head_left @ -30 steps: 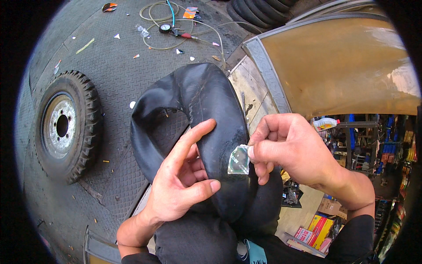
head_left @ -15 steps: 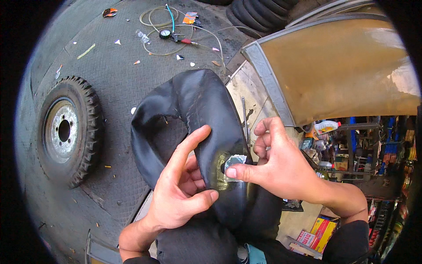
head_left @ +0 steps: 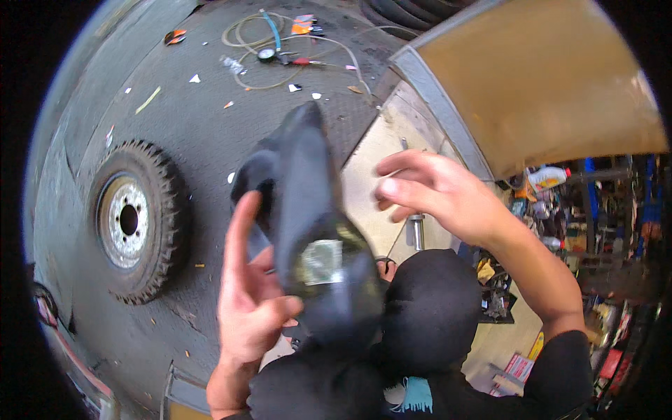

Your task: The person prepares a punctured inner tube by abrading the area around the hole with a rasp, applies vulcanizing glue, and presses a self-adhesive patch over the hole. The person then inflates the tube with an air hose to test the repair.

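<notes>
A black rubber inner tube [head_left: 308, 175] stands folded and tilted between my knees, slightly blurred. On its near face sits a square patch [head_left: 322, 262] under shiny clear film, with a yellowish smear around it. My left hand [head_left: 255, 294] is at the tube's left edge, index finger stretched up and thumb lying at the near side. Its other fingers curl in against the rubber and are partly hidden. My right hand [head_left: 437, 196] hangs in the air right of the tube, apart from it. Its fingers are loosely bent and apart, with nothing visible between them.
A wheel with a knobbly tyre [head_left: 136, 220] is at the left. Farther off lie a coiled air hose [head_left: 241, 35] and pressure gauge [head_left: 267, 54]. A metal cylinder tool [head_left: 418, 232] lies below my right hand. A brown panel [head_left: 532, 84] and cluttered shelves [head_left: 609, 231] are at the right.
My right hand has come off the patch and moved up and away. The tube has turned and looks narrower, with the patch farther left. My left hand has shifted left and down slightly.
</notes>
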A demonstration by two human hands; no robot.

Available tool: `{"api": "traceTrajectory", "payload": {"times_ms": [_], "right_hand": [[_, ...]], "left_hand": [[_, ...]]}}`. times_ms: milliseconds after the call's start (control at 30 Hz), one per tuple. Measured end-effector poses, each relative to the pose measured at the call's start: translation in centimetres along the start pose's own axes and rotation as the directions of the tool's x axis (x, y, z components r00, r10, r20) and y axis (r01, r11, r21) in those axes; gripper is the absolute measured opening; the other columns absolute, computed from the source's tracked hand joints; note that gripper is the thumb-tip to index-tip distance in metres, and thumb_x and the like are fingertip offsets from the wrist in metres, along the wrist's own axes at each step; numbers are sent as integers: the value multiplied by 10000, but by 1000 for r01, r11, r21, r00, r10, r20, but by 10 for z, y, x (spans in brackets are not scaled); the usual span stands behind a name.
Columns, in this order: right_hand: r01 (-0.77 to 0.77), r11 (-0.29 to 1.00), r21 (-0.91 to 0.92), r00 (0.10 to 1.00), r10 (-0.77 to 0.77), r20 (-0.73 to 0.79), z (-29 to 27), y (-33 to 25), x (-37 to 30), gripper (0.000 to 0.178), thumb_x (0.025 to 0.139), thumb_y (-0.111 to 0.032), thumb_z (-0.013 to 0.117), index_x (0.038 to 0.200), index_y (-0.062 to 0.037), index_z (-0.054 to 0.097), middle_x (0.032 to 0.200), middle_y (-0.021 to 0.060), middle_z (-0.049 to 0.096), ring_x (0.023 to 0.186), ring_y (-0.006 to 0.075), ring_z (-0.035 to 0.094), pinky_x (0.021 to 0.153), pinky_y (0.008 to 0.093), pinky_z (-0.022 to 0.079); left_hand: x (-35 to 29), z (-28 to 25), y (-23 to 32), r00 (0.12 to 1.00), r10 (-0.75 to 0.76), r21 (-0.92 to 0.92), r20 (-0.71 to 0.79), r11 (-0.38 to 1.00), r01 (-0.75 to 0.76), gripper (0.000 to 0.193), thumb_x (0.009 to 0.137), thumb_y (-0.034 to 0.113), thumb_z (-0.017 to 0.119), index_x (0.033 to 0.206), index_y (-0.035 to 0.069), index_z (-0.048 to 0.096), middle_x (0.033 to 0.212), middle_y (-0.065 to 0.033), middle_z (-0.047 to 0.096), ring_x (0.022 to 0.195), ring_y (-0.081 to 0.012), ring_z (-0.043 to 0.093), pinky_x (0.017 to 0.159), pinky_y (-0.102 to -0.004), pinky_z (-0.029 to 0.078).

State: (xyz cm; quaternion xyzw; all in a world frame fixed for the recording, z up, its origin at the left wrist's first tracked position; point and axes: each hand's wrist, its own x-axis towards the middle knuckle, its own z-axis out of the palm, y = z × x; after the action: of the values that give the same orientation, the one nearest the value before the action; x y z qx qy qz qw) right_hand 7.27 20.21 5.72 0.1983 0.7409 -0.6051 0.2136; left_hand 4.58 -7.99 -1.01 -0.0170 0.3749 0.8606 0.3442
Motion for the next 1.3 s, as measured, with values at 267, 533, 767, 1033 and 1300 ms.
{"api": "traceTrajectory", "payload": {"times_ms": [267, 533, 767, 1033, 1300], "right_hand": [[-94, 839, 537, 955, -76, 286, 33, 71, 104, 932, 915, -475, 867, 1484, 131, 445, 1381, 247, 650, 1209, 302, 686, 935, 430, 627], [268, 837, 477, 955, -297, -14, 112, 98, 121, 776, 947, -256, 852, 1470, 166, 463, 1219, 278, 717, 1249, 328, 674, 1116, 414, 514], [-402, 596, -695, 746, -228, -626, -63, 350, 94, 660, 975, -408, 775, 1341, 114, 606, 1246, 306, 688, 1187, 460, 663, 1008, 540, 535], [-435, 774, -461, 789, 80, -609, -95, 403, 87, 244, 922, -200, 754, 973, 28, 684, 904, 238, 737, 813, 374, 716, 815, 466, 565], [452, 823, -345, 614, -567, -549, -93, 144, 26, 312, 1120, -284, 609, 1168, 7, 711, 913, 23, 668, 844, 125, 588, 789, 313, 495]], "left_hand": [[-9, 35, 18, 929, 302, 359, -214, 909, -213, 1237, 684, 111, 798, 1725, -2, 139, 1449, -331, 600, 1299, -391, 663, 1161, -460, 501], [-28, 46, -2, 803, 562, 900, -199, 429, -77, 1187, 734, 216, 895, 1730, 120, 257, 1571, -237, 522, 1369, -396, 600, 1190, -443, 473], [-58, 9, 54, 875, 423, 839, -236, 543, -36, 1360, 639, -59, 901, 1757, 136, 152, 1339, -188, 709, 1114, -253, 731, 958, -371, 589], [-47, -4, 28, 960, -148, 682, -239, 678, 274, 835, 770, -166, 836, 1517, 24, 515, 1134, -78, 781, 1109, -109, 675, 997, -286, 528], [-19, 10, -2, 853, -502, 903, 142, 418, 95, 393, 908, -33, 793, 1296, -1, 746, 1131, -111, 816, 1058, -144, 738, 977, -314, 549]]}}
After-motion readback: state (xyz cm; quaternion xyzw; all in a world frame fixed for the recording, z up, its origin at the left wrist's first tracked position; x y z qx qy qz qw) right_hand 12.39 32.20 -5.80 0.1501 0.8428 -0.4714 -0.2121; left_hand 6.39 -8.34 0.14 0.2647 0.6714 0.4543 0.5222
